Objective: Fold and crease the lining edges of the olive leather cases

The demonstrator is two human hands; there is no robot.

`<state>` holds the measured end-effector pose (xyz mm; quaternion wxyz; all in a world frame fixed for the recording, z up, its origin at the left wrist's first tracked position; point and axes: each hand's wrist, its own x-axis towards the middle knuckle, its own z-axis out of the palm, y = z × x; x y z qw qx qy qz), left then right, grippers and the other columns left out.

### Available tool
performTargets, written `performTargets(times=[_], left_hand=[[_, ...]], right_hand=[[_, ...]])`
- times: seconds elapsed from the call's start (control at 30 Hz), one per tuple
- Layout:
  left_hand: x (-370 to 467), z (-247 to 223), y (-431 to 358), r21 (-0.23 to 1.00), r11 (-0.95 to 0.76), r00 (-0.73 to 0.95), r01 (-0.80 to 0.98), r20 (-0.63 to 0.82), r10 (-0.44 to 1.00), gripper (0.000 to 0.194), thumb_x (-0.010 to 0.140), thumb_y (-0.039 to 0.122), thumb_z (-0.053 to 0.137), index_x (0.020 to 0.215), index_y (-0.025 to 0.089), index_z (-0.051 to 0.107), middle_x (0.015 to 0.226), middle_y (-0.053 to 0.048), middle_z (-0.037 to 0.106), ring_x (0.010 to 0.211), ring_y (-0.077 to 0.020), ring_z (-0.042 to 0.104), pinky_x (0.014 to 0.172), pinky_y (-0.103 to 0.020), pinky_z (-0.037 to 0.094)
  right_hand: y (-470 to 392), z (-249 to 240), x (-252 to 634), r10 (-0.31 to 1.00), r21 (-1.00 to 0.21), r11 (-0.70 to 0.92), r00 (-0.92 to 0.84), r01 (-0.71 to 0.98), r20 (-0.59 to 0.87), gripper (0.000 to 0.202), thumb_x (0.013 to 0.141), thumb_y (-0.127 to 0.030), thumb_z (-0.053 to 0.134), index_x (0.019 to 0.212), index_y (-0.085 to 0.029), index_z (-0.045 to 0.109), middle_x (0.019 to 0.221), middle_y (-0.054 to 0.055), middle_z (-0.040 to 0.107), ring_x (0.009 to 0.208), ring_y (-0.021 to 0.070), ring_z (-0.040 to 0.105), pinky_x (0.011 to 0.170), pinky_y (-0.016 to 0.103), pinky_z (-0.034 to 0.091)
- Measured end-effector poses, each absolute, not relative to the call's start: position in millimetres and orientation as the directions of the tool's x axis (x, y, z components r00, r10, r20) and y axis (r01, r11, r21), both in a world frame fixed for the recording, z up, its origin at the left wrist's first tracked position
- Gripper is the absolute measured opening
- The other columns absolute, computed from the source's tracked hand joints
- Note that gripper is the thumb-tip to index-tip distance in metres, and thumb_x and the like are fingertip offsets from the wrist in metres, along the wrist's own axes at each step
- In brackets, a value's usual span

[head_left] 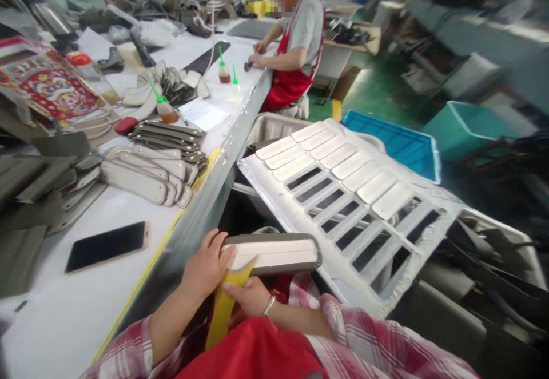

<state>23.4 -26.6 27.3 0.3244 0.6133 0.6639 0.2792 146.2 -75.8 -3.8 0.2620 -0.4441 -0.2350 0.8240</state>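
My left hand [209, 264] grips the left end of a thick dark-edged piece [274, 253] with a white face and a thin line along its middle. Close below it, my right hand [249, 298] is closed on a yellow strip [225, 310], whose pointed upper end lies against the white face. A bracelet is on my right wrist. To the right, a slotted white board [295, 193] carries several rounded white pieces [358, 170].
On the table [55, 322] at left lie a phone [107, 246], stacked grey straps [132, 179] and green-tipped bottles [165, 110]. A person in a red apron [295, 70] works ahead. A blue crate [394, 142] stands beyond the board.
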Motion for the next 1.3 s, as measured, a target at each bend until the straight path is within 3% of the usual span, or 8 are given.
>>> performTargets(times=[0.13,0.27,0.53,0.77,0.87,1.0,1.17,1.3], left_hand=[[41,30,-13,0.339,-0.312,0.297,0.888,0.095,0.95,0.037,0.086,0.039,0.041,0.109,0.016,0.058,0.118,-0.012,0.056,0.106,-0.0288,0.051,0.09,-0.043,0.039],[52,24,-9,0.157,-0.427,0.421,0.891,0.07,0.904,0.039,0.09,0.036,0.031,0.106,0.013,0.059,0.095,-0.011,0.065,0.086,-0.0244,0.06,0.078,-0.038,0.045],[56,21,0,0.071,-0.426,0.425,0.902,0.023,0.905,0.041,0.09,0.036,0.029,0.113,0.011,0.053,0.095,-0.013,0.066,0.081,-0.0261,0.062,0.071,-0.04,0.043],[64,22,15,0.083,-0.366,0.369,0.927,-0.014,0.929,0.045,0.09,0.038,0.027,0.115,0.007,0.049,0.085,-0.016,0.067,0.073,-0.0283,0.064,0.07,-0.041,0.041],[68,23,11,0.196,-0.283,0.292,0.939,-0.018,0.956,0.05,0.086,0.046,0.034,0.116,0.007,0.049,0.082,-0.017,0.067,0.073,-0.0305,0.063,0.075,-0.044,0.04],[64,24,7,0.802,0.133,-0.032,0.583,-0.141,0.99,0.06,0.067,0.053,0.062,0.113,0.017,0.053,0.081,-0.009,0.068,0.089,-0.0284,0.061,0.087,-0.04,0.038],[19,24,-11,0.911,0.256,-0.237,0.322,-0.184,0.954,0.066,0.085,0.061,0.013,0.12,0.016,0.046,0.103,-0.013,0.065,0.094,-0.0205,0.063,0.079,-0.034,0.047],[-4,18,-47,0.928,0.304,-0.297,0.214,-0.235,0.926,0.063,0.084,0.059,0.019,0.113,0.013,0.051,0.105,-0.016,0.064,0.094,-0.0225,0.063,0.074,-0.036,0.05]], right_hand=[[-81,4,150,0.612,-0.564,-0.79,-0.372,-0.241,-0.698,0.056,0.034,-0.052,0.078,0.069,-0.012,0.061,0.064,0.002,0.059,0.066,0.0187,0.06,0.069,0.034,0.05],[-85,-3,151,0.674,-0.611,-0.738,-0.366,-0.288,-0.642,0.058,0.033,-0.058,0.075,0.068,-0.013,0.061,0.066,0.002,0.059,0.064,0.0162,0.057,0.07,0.033,0.048],[-79,-25,151,0.762,-0.682,-0.636,-0.433,-0.362,-0.481,0.06,0.039,-0.062,0.073,0.075,-0.014,0.067,0.076,0.004,0.061,0.073,0.0157,0.056,0.076,0.03,0.045],[-71,-30,148,0.739,-0.643,-0.67,-0.413,-0.37,-0.532,0.048,0.037,-0.051,0.08,0.072,-0.02,0.067,0.079,0.005,0.066,0.081,0.0254,0.06,0.078,0.037,0.047],[-72,-21,148,0.755,-0.68,-0.652,-0.373,-0.335,-0.54,0.034,0.043,-0.044,0.08,0.063,-0.022,0.065,0.07,0.004,0.065,0.075,0.0245,0.062,0.07,0.036,0.049],[-85,5,163,0.719,-0.654,-0.693,-0.359,-0.303,-0.595,0.032,0.051,-0.046,0.075,0.067,-0.021,0.064,0.067,0.005,0.065,0.06,0.0205,0.061,0.048,0.031,0.048],[-103,26,223,0.833,-0.76,-0.545,-0.33,-0.355,-0.444,0.033,0.061,-0.045,0.07,0.071,-0.014,0.066,0.069,0.006,0.067,0.065,0.0188,0.063,0.062,0.029,0.051],[-109,35,289,0.877,-0.735,-0.449,-0.096,-0.508,-0.47,0.033,0.063,-0.04,0.071,0.083,-0.014,0.064,0.079,0.007,0.068,0.069,0.019,0.064,0.066,0.03,0.052]])
